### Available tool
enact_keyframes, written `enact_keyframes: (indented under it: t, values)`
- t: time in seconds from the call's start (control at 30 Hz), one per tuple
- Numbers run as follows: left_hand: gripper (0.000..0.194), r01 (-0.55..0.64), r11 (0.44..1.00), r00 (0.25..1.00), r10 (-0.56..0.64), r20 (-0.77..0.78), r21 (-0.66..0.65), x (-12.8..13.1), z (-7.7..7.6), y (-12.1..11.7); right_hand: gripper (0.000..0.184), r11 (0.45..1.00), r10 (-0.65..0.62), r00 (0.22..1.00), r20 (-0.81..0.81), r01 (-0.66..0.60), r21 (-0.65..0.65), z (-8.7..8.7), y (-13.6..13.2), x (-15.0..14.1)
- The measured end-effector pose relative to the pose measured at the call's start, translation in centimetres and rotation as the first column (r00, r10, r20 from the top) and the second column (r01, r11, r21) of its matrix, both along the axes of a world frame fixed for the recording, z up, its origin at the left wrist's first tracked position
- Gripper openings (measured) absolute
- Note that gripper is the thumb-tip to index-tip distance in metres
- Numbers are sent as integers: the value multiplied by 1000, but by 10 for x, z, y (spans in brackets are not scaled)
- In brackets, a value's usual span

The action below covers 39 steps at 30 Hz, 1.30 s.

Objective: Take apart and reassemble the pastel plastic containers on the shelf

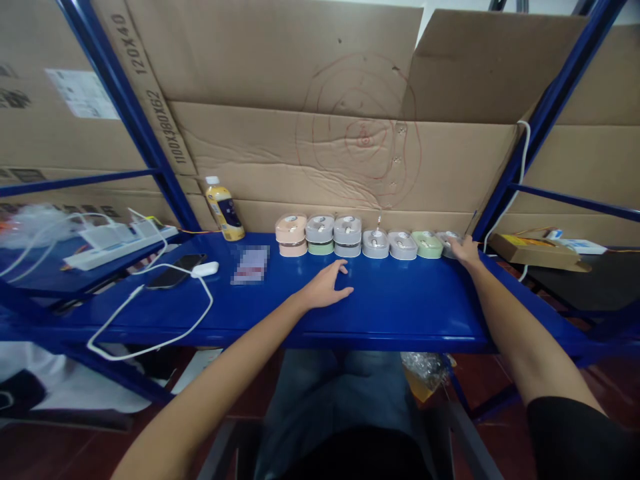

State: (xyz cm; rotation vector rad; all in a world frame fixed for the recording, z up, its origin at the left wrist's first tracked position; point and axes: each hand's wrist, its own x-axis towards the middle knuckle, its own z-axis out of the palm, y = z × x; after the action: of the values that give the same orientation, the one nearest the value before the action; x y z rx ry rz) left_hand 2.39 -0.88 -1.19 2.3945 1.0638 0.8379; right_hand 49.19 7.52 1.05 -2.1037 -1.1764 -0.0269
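A row of small rounded boxes with clear lids stands along the back of the blue shelf (400, 313). On the left are three two-high stacks, topped by a peach box (291, 230), a grey box (320, 230) and another grey box (347, 231). Single boxes continue rightward: two pale grey ones (375, 245), a green box (427, 245) and a grey box (446, 244) at the end. My right hand (465, 251) has its fingers around that end box, partly covering it. My left hand (327, 285) hovers before the stacks, fingers apart, holding nothing.
A yellow drink bottle (225, 210) stands at the back left. A phone (177, 272), a white cable (203, 320) and a blurred-out card (251, 265) lie on the left. Blue posts (133, 110) flank the shelf; cardboard (250, 160) backs it. An open carton (540, 252) sits at right.
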Motion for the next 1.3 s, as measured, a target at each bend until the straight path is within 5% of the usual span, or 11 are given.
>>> enact_keyframes:
  t: [0.13,0.23,0.37,0.5,0.63,0.8,0.93,1.03,1.13,1.27,1.3]
  values:
    - [70,-6,1000,1000,6,-4,-5,0,0,1,69,992,-54,991,126,39,117,7,-11,-15]
    - [69,-9,1000,1000,9,-1,-10,0,1,1,62,945,187,899,396,-275,179,16,-14,-55]
    - [67,1,1000,1000,-1,9,5,0,1,0,67,730,600,573,558,-677,-89,17,-9,-137]
    - [67,4,1000,1000,-4,-6,21,0,-1,0,73,689,673,494,550,-689,-225,10,-8,-199]
    - [66,14,999,1000,-14,-18,36,1,-2,2,74,695,679,496,541,-672,-256,4,-38,-214]
    - [67,-4,999,1000,5,-20,33,2,-1,2,66,604,742,471,477,-778,-171,10,-107,-208]
    - [73,-10,999,1000,10,-1,38,2,-1,0,81,805,588,725,358,-566,-177,24,-133,-216]
    - [71,-8,999,1000,7,29,36,2,-2,0,87,817,557,783,277,-459,-347,35,-124,-222]
    - [80,-21,1000,995,19,94,22,0,-2,1,83,646,752,631,192,-647,-404,42,-107,-223]
    - [109,89,996,981,-86,174,-9,-3,1,2,95,161,986,146,82,-961,-223,39,-90,-225]
    - [112,124,992,974,-119,194,-15,-4,2,2,96,86,995,76,65,-983,-163,37,-88,-226]
